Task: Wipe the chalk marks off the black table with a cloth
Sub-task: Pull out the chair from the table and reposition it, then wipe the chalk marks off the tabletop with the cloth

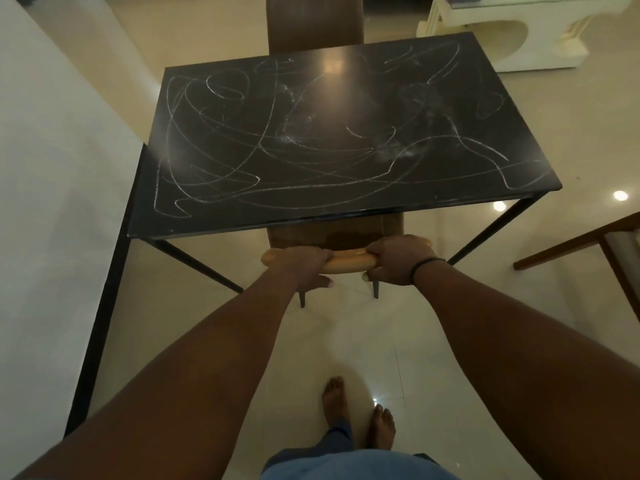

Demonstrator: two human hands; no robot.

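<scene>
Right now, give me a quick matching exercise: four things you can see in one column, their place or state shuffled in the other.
1. black table top
2. wooden chair back rail
3. thin black wristband
4. white carved furniture piece

A. gripped by both hands
B. on the right wrist
C. covered in white chalk scribbles
D. standing on the floor beyond the table, far right

Pairs: 1-C, 2-A, 3-B, 4-D
</scene>
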